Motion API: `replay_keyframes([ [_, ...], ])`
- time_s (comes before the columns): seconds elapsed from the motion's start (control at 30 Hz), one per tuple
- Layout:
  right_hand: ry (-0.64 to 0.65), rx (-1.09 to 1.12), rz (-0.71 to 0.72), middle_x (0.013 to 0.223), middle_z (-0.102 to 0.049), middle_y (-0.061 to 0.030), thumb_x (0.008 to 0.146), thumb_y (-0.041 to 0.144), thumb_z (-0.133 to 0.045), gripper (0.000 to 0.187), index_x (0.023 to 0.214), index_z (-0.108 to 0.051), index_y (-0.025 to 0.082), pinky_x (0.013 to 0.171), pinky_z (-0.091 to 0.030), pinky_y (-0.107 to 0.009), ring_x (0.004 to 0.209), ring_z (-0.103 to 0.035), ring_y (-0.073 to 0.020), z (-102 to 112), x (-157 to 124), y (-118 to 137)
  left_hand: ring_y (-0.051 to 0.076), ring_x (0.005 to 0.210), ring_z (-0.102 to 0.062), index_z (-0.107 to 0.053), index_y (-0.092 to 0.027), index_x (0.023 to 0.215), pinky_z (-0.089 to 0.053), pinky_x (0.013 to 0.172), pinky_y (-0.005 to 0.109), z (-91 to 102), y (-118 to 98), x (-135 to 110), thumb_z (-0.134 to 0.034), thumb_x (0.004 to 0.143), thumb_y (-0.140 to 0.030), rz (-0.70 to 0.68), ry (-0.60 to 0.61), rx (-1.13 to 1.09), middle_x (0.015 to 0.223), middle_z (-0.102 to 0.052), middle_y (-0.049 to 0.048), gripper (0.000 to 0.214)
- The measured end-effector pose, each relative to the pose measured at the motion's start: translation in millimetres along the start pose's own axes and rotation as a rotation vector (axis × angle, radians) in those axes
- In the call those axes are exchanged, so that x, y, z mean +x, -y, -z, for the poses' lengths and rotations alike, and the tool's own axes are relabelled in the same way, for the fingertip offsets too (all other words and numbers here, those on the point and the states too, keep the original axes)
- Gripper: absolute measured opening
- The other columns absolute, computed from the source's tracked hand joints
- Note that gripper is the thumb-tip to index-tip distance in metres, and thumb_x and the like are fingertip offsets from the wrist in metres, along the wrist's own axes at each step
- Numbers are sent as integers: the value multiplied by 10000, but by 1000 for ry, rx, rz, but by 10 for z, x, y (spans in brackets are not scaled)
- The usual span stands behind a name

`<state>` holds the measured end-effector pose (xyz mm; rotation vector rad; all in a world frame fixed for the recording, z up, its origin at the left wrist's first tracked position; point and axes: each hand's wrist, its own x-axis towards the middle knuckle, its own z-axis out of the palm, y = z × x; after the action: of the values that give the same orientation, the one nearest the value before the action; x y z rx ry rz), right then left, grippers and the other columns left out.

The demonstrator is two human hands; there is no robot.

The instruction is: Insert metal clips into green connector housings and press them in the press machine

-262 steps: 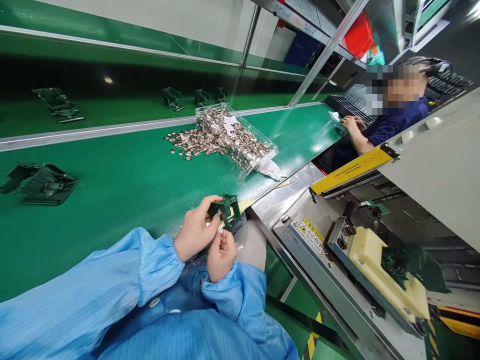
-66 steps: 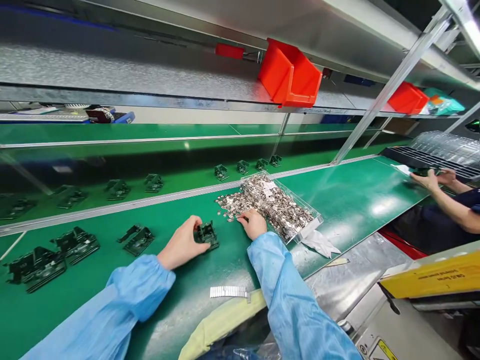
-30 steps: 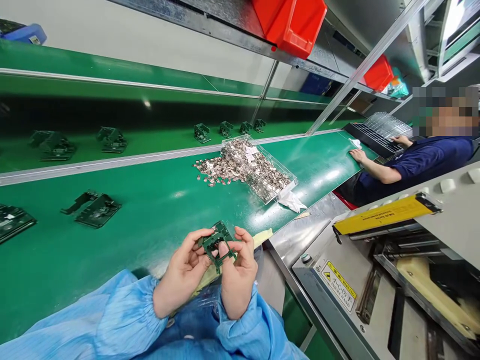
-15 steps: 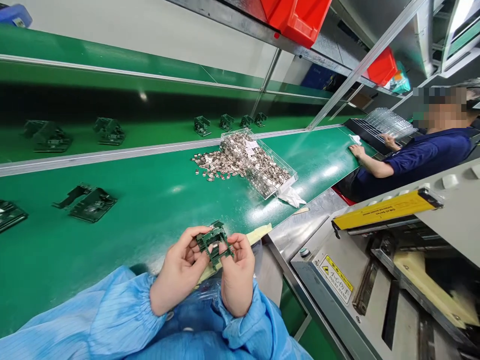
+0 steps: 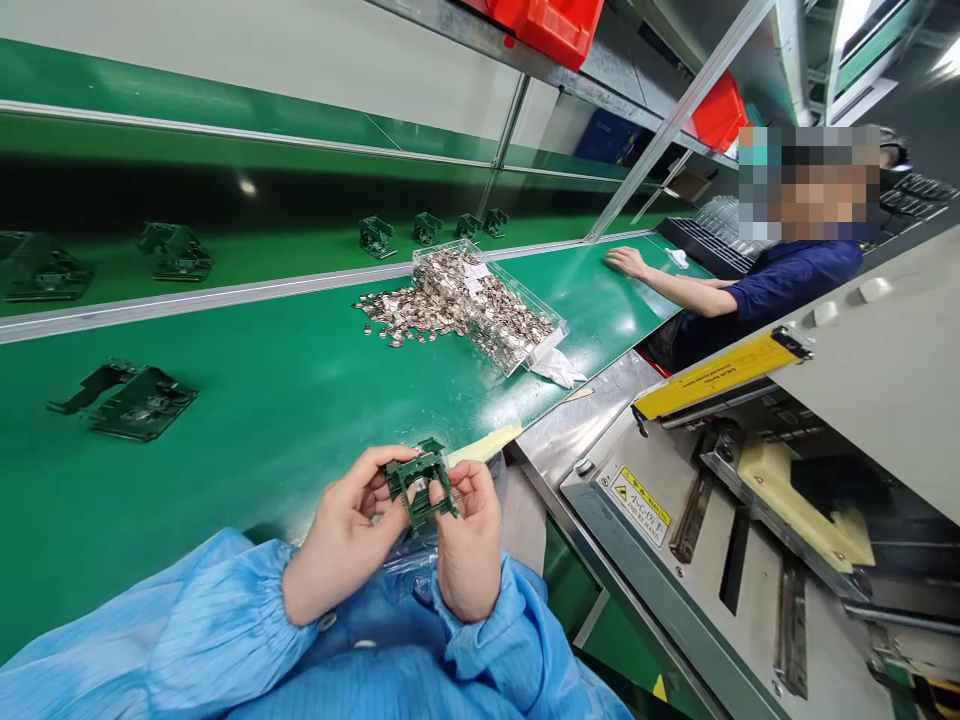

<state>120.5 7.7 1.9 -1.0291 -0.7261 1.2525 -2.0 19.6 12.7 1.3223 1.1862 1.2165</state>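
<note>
A green circuit board assembly [image 5: 421, 480] with a squarish frame and a small bright metal piece inside is held up near the table's front edge. My left hand [image 5: 352, 530] grips its left side between thumb and fingers. On its right side, my right hand [image 5: 471, 540] is closed round it, with the thumb reaching into the frame. A clear plastic tray [image 5: 556, 338] full of small metal parts [image 5: 517, 315] lies beyond my hands, and more of these parts spill out in a pile [image 5: 412, 312] to its left. Another green board assembly [image 5: 142, 402] rests on the table at left.
A co-worker in a dark blue shirt [image 5: 780, 285] sits at the far right, one hand [image 5: 626, 262] on the green table [image 5: 270, 400]. A machine with a yellow bar [image 5: 720, 375] and a warning label [image 5: 640, 507] stands at right. Red bins [image 5: 559, 30] hang above.
My view has turned to the right, so things appear further left. The co-worker's arm has stretched forward along the table. My hands keep hold of the board, which looks slightly turned.
</note>
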Motion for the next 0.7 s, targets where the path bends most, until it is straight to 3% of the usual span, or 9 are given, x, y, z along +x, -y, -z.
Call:
replay_keyframes([
  [0.13,-128,-97,40,861,-615,-19,852,378,-636,217,959,-577,199,641,-467,-248,705,-554,-134,349,-23,-111,170,875,-664,-494,-192,1094,-530,765,256,33,51,286,-627,772,-273,-7,-50,-25,946,-664,42,358],
  [0.27,-161,-240,-36,792,-636,-31,812,430,-659,282,899,-609,166,591,-472,-236,652,-554,-129,571,-53,-317,186,872,-671,-471,-179,1097,-529,747,278,-61,188,532,-573,779,-277,13,16,40,943,-675,56,349],
  [0.4,-155,-282,-34,775,-636,-32,782,493,-670,362,913,-596,164,552,-491,-229,652,-573,-138,531,-48,-418,165,724,-655,-469,-193,1151,-501,608,241,-192,255,464,-527,805,-284,6,75,208,781,-652,7,362],
  [0.5,-117,-266,-103,667,-601,-10,799,594,-609,438,824,-584,157,469,-468,-211,544,-538,-117,470,-55,-468,147,615,-617,-485,-202,1160,-459,538,221,-220,223,348,-507,815,-283,-17,21,327,679,-607,-26,354],
  [0.6,-93,-181,-150,623,-579,1,826,674,-507,526,785,-573,153,430,-452,-203,476,-500,-97,428,-91,-531,132,539,-575,-493,-196,1163,-430,494,211,-206,174,301,-506,813,-278,-13,-30,387,655,-598,-32,359],
  [0.7,-86,-185,-128,631,-582,4,808,663,-547,516,797,-579,147,434,-446,-201,467,-492,-90,386,-104,-564,138,588,-605,-494,-196,1162,-448,522,212,-206,141,283,-513,815,-268,-28,-29,378,708,-626,-14,354],
])
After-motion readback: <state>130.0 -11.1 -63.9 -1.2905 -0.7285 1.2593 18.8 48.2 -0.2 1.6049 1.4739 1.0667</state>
